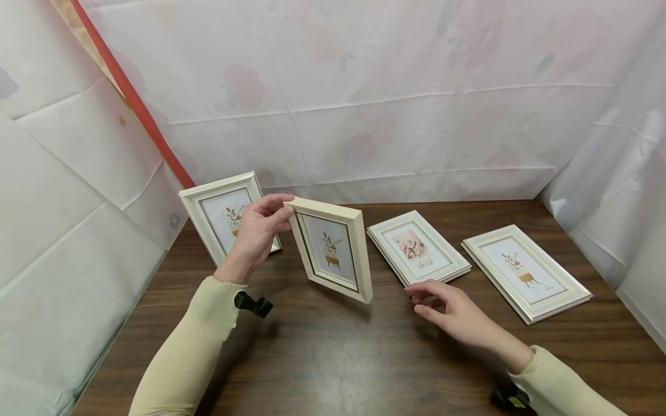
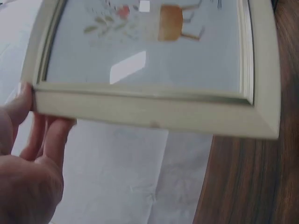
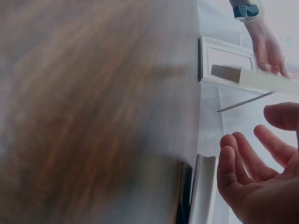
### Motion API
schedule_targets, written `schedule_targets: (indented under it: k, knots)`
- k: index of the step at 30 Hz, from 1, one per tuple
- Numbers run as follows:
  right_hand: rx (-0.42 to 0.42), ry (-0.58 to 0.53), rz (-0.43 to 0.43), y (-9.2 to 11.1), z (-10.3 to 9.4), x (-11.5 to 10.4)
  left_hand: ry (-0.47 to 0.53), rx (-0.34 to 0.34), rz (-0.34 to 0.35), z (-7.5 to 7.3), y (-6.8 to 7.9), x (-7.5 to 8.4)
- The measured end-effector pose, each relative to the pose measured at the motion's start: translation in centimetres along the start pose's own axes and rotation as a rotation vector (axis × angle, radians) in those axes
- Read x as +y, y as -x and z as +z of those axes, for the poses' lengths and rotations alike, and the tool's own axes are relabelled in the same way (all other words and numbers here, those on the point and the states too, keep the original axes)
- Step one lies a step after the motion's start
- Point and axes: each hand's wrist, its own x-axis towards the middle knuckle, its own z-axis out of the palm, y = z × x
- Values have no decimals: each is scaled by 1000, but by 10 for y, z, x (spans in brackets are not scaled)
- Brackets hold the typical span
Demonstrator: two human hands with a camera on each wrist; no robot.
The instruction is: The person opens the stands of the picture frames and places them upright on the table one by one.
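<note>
My left hand held a cream frame by one corner

Nearest me spread the dark wooden table. With the cream frame as clock centre, my right hand was at four o'clock, fingers loosely bent, thumb apart, holding nothing. Its fingertips came near the closest corner of the middle frame; whether they touched, I couldn't tell.

The cream frame was tilted upright between my hands. My left hand, towards ten o'clock, pinched its upper corner, thumb in front and fingers behind, a grip that I judged left the face uncovered. Inside sat a potted-plant print.

At three o'clock the middle frame lay flat, face up, holding a pink blossom print. Farther out that way lay the right-hand frame, with a similar plant print inside; lying flat probably kept both steady. At ten o'clock, beyond my left hand, the standing frame was upright, presumably to show its plant picture, which my hand partly hid. Farthest off, at twelve, hung pale patterned cloth.
</note>
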Motion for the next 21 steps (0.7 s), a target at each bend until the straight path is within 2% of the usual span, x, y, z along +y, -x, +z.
schedule_targets:
  k: [5,11,21]
  knots:
    - [-35,-28,-28,5,2,-1,-91,102,-15,1,-2,0]
    - [-46,-43,-34,7,1,-1,-186,219,-64,-2,-8,-3]
    - [20,7,-7,0,-17,3,-227,322,-85,-2,-25,-10]
